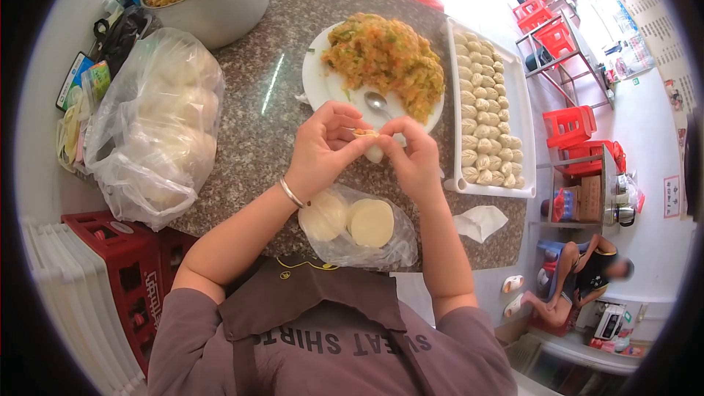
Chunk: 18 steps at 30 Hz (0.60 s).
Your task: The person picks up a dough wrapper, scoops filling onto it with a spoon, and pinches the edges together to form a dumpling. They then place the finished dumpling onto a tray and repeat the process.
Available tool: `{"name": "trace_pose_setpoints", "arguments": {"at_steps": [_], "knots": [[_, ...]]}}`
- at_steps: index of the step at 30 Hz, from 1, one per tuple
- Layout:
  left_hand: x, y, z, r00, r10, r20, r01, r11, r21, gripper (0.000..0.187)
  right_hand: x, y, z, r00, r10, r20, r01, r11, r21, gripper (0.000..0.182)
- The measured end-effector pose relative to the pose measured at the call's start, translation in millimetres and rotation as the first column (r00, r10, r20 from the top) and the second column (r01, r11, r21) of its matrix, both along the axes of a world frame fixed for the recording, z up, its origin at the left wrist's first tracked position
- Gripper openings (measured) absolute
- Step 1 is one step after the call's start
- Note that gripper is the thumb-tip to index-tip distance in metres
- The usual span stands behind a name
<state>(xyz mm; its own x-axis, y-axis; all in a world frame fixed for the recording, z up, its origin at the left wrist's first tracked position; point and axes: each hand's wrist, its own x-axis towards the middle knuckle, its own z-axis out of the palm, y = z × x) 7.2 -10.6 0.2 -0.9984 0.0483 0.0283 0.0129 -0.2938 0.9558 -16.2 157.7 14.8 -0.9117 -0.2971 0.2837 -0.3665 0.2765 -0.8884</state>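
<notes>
Between both hands is a half-folded dumpling, its orange filling showing at the top edge. My left hand pinches one side of it between thumb and fingers. The other side is gripped by the fingertips of my right hand. Just beyond them stands a white plate heaped with orange-green filling, and a metal spoon rests on it. Close to my body lie two stacks of round dough wrappers on a clear plastic bag.
At right, a white tray holds rows of pleated dumplings. Left is a bag of wrappers; behind it, a large bowl of filling. A paper napkin lies near the right table edge. A person sits farther right.
</notes>
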Motion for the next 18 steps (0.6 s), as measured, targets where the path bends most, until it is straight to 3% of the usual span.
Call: {"name": "trace_pose_setpoints", "arguments": {"at_steps": [7,9,13,15,18], "knots": [[0.4,4.6,-9.6,0.995,0.064,-0.082,-0.058,0.995,0.081,0.020,-0.9,-2.6,-13.5,0.995,-0.101,0.025,0.104,0.984,-0.145,0.010],[-0.3,2.8,-14.3,0.967,0.061,-0.246,-0.087,0.991,-0.099,0.014,-0.6,-2.7,-14.2,0.995,-0.105,0.001,0.104,0.983,-0.149,0.010],[-2.0,1.4,-13.1,0.982,0.015,-0.190,-0.039,0.992,-0.124,0.012,-0.2,-2.3,-12.5,0.993,-0.113,-0.020,0.111,0.988,-0.110,0.010],[-1.7,0.1,-11.2,0.997,-0.057,0.058,0.060,0.997,-0.056,0.012,-1.4,-0.3,-12.7,0.991,-0.135,-0.010,0.134,0.989,-0.068,0.011],[-1.2,0.6,-13.3,0.995,-0.063,-0.081,0.056,0.995,-0.082,0.012,-4.4,7.1,-7.1,0.991,-0.067,0.115,0.068,0.998,-0.003,0.012]]}}
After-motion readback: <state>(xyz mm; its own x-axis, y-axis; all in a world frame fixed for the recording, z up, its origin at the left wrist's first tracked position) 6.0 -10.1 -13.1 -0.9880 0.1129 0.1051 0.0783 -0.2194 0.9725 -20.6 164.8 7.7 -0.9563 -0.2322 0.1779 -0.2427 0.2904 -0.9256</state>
